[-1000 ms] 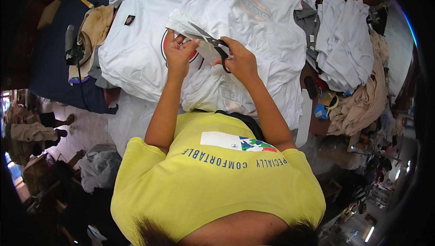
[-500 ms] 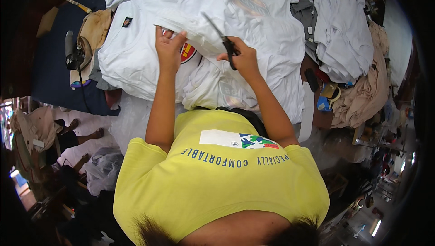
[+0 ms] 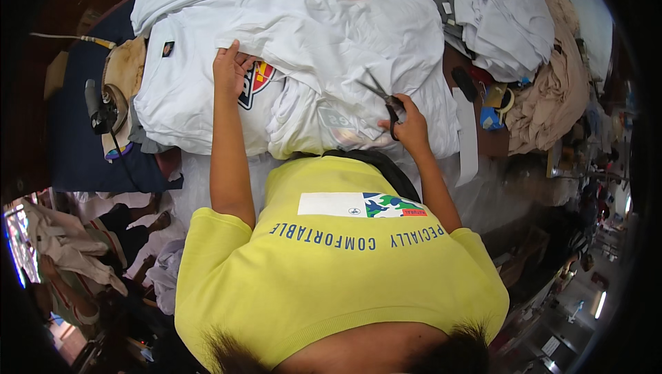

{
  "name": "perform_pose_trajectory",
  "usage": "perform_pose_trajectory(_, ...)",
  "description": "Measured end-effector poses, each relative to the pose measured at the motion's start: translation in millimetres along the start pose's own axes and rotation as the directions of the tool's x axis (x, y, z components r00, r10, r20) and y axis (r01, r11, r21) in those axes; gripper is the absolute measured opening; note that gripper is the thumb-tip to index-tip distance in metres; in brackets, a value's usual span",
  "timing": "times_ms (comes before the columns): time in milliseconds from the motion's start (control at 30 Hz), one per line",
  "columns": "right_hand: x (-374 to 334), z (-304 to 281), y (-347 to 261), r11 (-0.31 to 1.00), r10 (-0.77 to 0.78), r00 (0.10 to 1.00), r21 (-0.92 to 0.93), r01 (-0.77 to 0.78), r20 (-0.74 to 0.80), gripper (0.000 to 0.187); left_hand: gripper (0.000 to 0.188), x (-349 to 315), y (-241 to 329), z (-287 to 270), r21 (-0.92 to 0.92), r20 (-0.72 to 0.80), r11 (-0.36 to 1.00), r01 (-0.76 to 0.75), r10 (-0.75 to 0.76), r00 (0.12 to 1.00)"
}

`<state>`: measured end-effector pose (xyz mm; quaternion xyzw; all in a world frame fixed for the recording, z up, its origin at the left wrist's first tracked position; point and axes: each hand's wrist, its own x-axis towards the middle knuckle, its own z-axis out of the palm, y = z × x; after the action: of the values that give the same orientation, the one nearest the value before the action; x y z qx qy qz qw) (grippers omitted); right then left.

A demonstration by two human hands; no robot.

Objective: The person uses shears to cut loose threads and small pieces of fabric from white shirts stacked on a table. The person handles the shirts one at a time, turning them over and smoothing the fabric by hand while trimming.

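Left of centre in the head view, the left hand [image 3: 232,72] is clamping the edge of a white T-shirt [image 3: 265,44]; to the right, the right hand [image 3: 412,126] is gripping black-handled scissors [image 3: 390,102]. Their parted blades, dipping low, could be nicking loose folds. Compared with earlier, the scissors are sitting nearer and rightward.

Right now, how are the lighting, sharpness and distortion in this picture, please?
Head view: fisheye bending toward the rim, with black corners; head view: the lamp tube at lower right glows white; head view: soft shadows mark folds in the white shirts, and the scissors look fairly sharp.
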<state>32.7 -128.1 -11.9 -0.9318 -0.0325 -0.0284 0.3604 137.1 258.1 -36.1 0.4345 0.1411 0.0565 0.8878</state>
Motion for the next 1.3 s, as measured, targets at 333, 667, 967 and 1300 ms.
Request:
perform_pose_trajectory(333,-1.4,-50.6,38.9,0.915,0.110,0.994,0.389,-0.111,0.027,0.045,0.013,-29.7,50.0,29.7,-0.002,0.130,0.976,-0.217,0.215,0.968)
perform_pose_trajectory(667,9.5,-55.8,26.9,0.983,0.033,0.999,0.179,-0.029,-0.021,0.049,0.016,-77.1,66.3,50.2,0.028,0.055,0.907,-0.421,0.419,0.906)
perform_pose_trajectory(967,-16.8,-199.0,131.4,0.976,0.205,0.937,0.131,-0.174,-0.282,0.048,0.015,-67.3,-5.7,26.0,-0.124,0.065,0.974,-0.190,0.200,0.978)
perform_pose_trajectory(1300,-34.2,-153.4,195.4,0.901,0.283,0.940,0.390,-0.193,-0.189,0.056,0.018,-100.4,-68.7,19.5,-0.171,-0.099,0.984,0.050,-0.068,0.993)
